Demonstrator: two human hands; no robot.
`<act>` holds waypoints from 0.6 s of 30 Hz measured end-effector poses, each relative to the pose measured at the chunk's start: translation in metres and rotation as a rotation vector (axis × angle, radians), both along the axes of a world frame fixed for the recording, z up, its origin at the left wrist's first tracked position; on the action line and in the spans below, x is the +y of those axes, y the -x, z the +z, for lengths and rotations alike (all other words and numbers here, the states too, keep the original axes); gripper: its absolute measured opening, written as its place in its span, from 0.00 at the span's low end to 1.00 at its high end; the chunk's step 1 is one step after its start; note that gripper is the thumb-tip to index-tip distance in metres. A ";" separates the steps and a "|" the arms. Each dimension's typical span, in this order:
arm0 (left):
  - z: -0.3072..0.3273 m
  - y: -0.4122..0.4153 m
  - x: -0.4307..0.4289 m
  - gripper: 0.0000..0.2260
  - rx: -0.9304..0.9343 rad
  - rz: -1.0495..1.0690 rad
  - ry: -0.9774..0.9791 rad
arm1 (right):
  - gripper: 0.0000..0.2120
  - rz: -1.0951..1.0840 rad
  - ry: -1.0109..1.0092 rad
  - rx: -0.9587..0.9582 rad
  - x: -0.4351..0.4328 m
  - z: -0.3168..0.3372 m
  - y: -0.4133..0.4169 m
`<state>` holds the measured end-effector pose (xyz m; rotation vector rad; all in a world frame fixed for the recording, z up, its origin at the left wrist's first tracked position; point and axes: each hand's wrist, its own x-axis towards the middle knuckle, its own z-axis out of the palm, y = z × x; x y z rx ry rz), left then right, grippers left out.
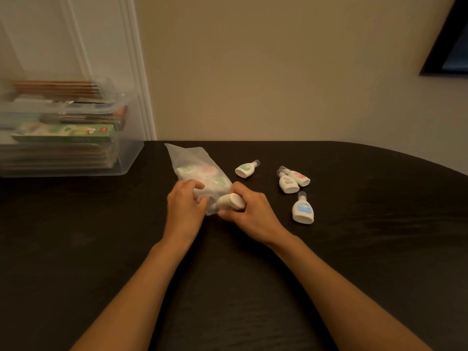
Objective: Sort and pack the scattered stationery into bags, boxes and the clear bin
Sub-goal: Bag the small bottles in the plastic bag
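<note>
Bottle-packing is the step in hand, by my reading. On the dark table [228, 287] a frosted plastic bag [190, 160] lies near the middle. Its closed end points to eleven o'clock and its mouth faces the person at five o'clock. Several small bottles with green and pink labels show through the plastic.

The left hand [186, 205] grips the near edge of the bag's mouth, fingers curled on the plastic. The right hand [250, 215] is wrapped round one white bottle [231, 200], whose end sits at the mouth. I cannot tell whether it is past the lip, because plastic and fingers overlap there.

Four more bottles lie loose on the table, apart from the bag. Taken from the hands, a green-label bottle [246, 169] lies at one o'clock, nearest the bag. A pair of bottles [288, 184], touching side by side, lies at two o'clock. A blue-label bottle [302, 210] lies at three o'clock, near the right hand. The clear bin [126, 160] stands at ten o'clock, stacked with pencils and flat boxes.

The next move, I judge, calls for pushing the held bottle fully in, with the left hand holding the mouth wide. The right hand can then let go and reach for a loose bottle. The bag looks crowded near its mouth, so its contents may need nudging toward the closed end first.
</note>
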<state>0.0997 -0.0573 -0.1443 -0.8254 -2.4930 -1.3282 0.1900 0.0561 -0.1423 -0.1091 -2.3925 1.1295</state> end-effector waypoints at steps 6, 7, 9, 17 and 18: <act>0.001 -0.002 0.002 0.03 0.065 -0.019 -0.046 | 0.10 -0.067 -0.438 -0.041 -0.003 -0.003 -0.002; 0.001 -0.002 0.002 0.03 0.081 -0.032 -0.058 | 0.12 -0.067 -0.589 -0.058 -0.004 -0.004 0.000; 0.002 -0.003 0.002 0.03 0.104 -0.049 -0.073 | 0.16 -0.079 -0.791 -0.055 -0.006 -0.005 0.003; 0.004 -0.003 0.002 0.03 0.183 -0.056 -0.091 | 0.12 -0.435 -0.884 -0.126 -0.010 -0.005 0.009; 0.004 -0.003 0.003 0.03 0.184 -0.061 -0.081 | 0.12 -0.432 -0.867 -0.153 -0.012 -0.006 0.011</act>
